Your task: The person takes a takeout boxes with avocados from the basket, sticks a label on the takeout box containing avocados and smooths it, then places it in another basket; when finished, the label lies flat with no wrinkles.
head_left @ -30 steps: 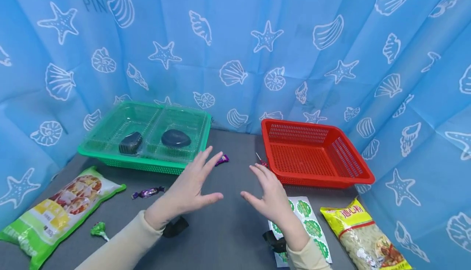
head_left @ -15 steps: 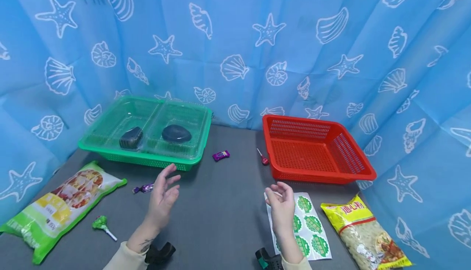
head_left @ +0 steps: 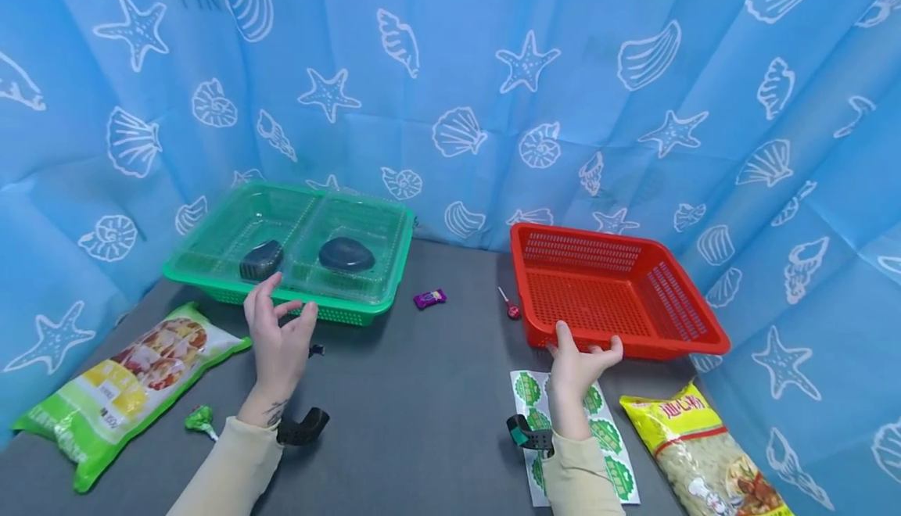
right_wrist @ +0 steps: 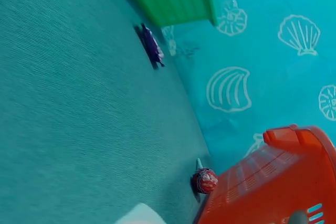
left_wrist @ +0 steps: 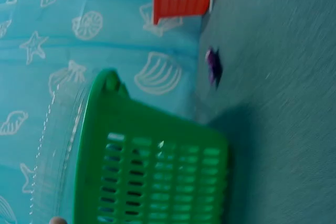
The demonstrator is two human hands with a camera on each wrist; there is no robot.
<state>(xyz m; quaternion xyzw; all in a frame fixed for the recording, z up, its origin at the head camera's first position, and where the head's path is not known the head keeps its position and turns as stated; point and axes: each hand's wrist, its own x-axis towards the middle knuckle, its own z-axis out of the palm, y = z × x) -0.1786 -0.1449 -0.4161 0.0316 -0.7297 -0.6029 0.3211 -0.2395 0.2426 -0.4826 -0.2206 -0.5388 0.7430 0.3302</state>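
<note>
My left hand [head_left: 278, 344] reaches to the front of a green basket [head_left: 352, 310], fingers slightly bent and apart; a fingertip shows at the lower edge of the left wrist view. In the basket lies clear two-compartment plastic packaging [head_left: 310, 223], with a dark angular piece [head_left: 262, 260] on the left and a dark smooth oval piece [head_left: 346, 254] on the right. At the front rim of a red basket [head_left: 633, 344] is my right hand [head_left: 577, 367], thumb and fingers spread, tips overlapping the rim. The red basket holds nothing.
Between the baskets lie a purple wrapped candy [head_left: 429, 299] and a red lollipop [head_left: 511, 311]. A sticker sheet [head_left: 605, 430] is under the right forearm. A yellow noodle bag [head_left: 704, 453] is at right; a green food bag [head_left: 134, 391] and green lollipop [head_left: 200, 419] at left.
Both hands have moved apart from the middle, the left to the green basket's front and the right forward to the red basket's rim. The baskets stay in place on the table.
</note>
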